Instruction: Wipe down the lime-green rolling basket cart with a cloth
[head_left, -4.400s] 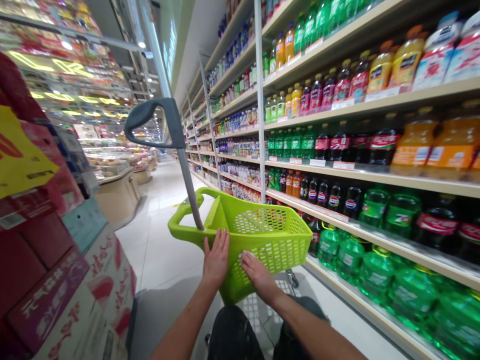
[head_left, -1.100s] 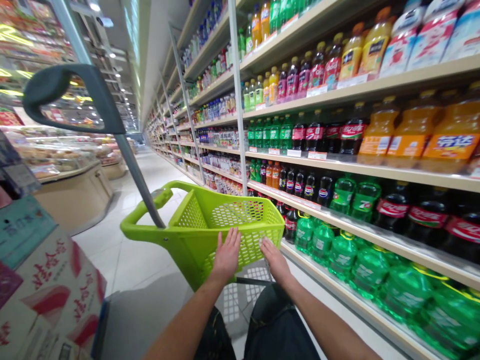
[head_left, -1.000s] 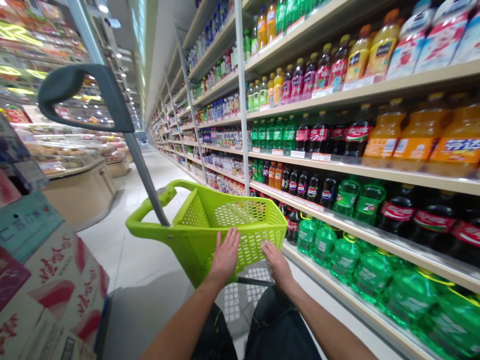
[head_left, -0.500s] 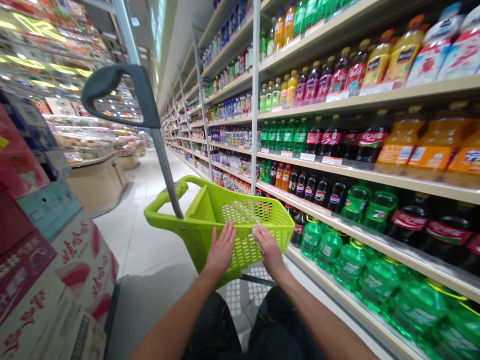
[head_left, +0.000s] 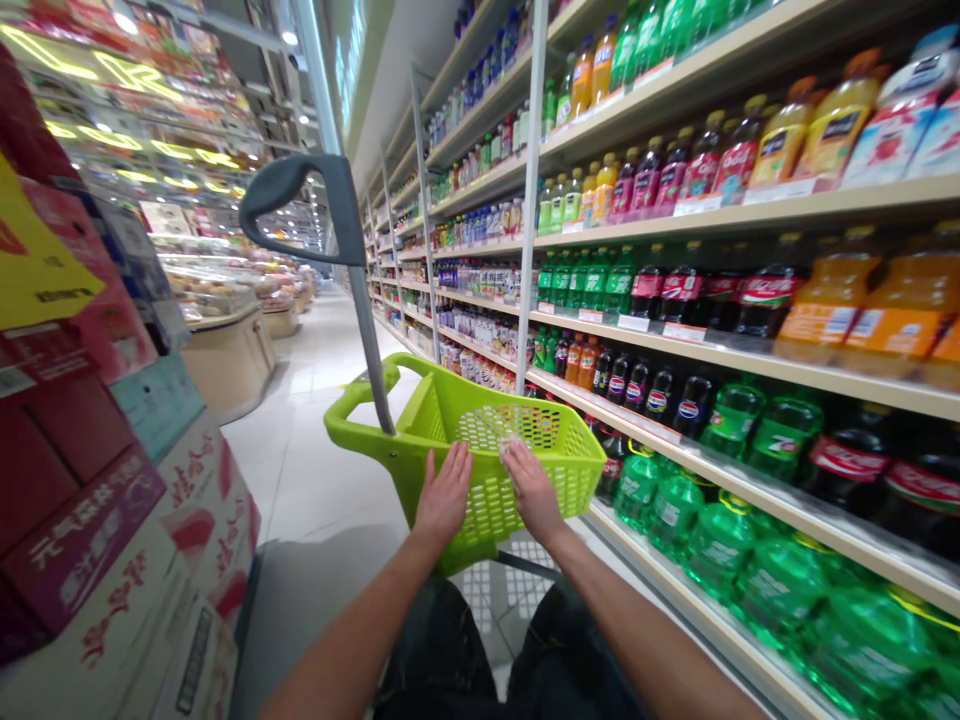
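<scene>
A lime-green shopping cart basket (head_left: 559, 480) with perforated sides stands in front of my knees. Its grey pole (head_left: 373, 350) rises at the left to a dark grey loop handle (head_left: 346, 215). My left hand (head_left: 444, 498) lies against the near side, fingers stretched out and reaching the rim, with nothing held. At the same rim, further right, my right hand (head_left: 534, 490) presses a small crumpled white tissue (head_left: 513, 443) under its fingertips. The inside of the basket shows only in part, with its perforated far wall visible.
Shelves of bottled drinks (head_left: 679, 285) run along the right, with large green bottles (head_left: 724, 545) at the bottom. Stacked cartons (head_left: 187, 520) stand close on the left. A pale tiled aisle (head_left: 315, 400) stretches ahead past a display counter (head_left: 225, 365).
The view has turned slightly left, so the cart and shelves sit further right. Both hands are now a little nearer the handle end of the basket, the tissue still under my right fingers.
</scene>
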